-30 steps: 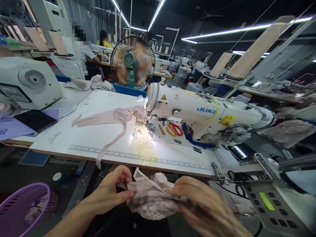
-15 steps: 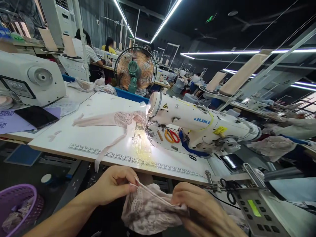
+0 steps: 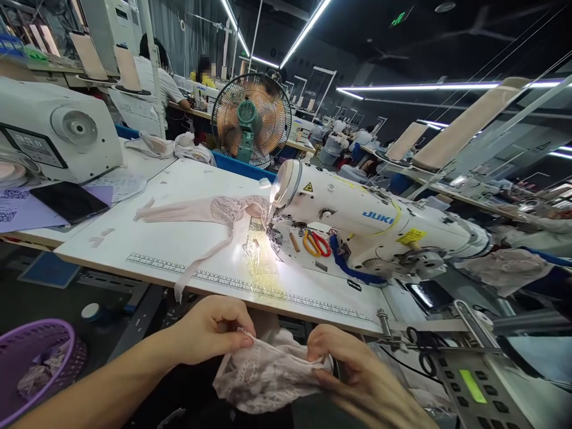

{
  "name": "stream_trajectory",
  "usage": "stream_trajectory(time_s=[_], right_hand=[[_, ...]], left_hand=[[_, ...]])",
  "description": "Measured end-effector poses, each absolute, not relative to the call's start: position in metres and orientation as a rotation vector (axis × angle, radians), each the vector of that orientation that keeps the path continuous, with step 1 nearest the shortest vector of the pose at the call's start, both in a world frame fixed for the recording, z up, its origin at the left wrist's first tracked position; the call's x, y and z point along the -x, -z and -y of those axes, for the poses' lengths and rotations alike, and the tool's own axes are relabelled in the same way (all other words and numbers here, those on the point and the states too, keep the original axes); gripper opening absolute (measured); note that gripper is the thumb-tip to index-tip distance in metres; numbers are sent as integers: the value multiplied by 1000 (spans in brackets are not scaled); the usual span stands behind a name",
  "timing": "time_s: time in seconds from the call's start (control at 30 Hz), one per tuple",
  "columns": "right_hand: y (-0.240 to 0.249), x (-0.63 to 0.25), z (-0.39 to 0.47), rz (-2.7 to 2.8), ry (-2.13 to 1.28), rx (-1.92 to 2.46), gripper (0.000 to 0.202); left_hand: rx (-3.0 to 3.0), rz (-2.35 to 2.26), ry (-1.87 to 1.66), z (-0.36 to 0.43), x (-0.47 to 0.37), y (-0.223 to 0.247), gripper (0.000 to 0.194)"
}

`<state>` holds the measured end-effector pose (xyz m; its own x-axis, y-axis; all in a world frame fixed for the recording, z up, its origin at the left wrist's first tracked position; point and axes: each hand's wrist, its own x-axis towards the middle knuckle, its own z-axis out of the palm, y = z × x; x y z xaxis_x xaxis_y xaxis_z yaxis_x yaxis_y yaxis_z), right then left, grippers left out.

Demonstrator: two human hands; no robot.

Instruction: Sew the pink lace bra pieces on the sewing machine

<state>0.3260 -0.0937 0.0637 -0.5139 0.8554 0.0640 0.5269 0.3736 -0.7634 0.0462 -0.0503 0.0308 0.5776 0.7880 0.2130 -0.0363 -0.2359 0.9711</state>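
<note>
A pale pink lace garment piece [image 3: 263, 375] hangs between my two hands, below the front edge of the sewing table. My left hand [image 3: 212, 333] pinches its upper edge between thumb and fingers. On the other side, my right hand [image 3: 353, 369] grips the same piece near its right end. Farther forward, a second pale pink lace garment [image 3: 223, 210] lies on the white table [image 3: 156, 238], reaching the needle area of a JUKI sewing machine [image 3: 357, 208]. One narrow strap of it drapes over the table's front edge.
Scissors with red and yellow handles [image 3: 316, 243] lie by the machine base. A purple basket [image 3: 67, 381] with fabric stands at lower left. A black phone [image 3: 69, 202] rests at left, beside another machine [image 3: 58, 128]. Behind the table is a fan [image 3: 251, 119]; people sit farther back.
The edge held taut between my hands has slackened and folded, and my right fingers have shifted on the fabric. The whole view has turned slightly. The garment on the table stays put.
</note>
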Motion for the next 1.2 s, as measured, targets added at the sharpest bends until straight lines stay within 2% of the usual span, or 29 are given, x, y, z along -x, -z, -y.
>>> stream_trajectory(time_s=[0.17,0.3,0.43,0.6,0.77,0.9,1.07,1.2], right_hand=[[-60,-325,87,2057,-1016,1219,12],[-63,-315,83,1802,-1261,1298,7],[-63,-302,78,1605,-1424,1334,15],[-57,-289,73,1675,-1098,1278,12],[-52,-281,72,1784,-705,1132,12],[-47,-280,69,1856,-521,1054,16],[-49,-278,68,1843,-514,1015,18],[-53,-280,70,1708,-875,1177,10]], left_hand=[[-1572,-693,-898,49,-51,-40,19],[-1487,-833,-856,46,-49,-49,26],[-1637,-949,-811,35,-40,-65,28],[-1760,-1118,-714,21,-26,-83,27],[-2016,-1042,-488,2,-9,-82,23],[-2125,-999,-491,-3,-4,-80,21],[-2079,-980,-619,2,-11,-91,23],[-2019,-962,-617,6,-20,-98,18]])
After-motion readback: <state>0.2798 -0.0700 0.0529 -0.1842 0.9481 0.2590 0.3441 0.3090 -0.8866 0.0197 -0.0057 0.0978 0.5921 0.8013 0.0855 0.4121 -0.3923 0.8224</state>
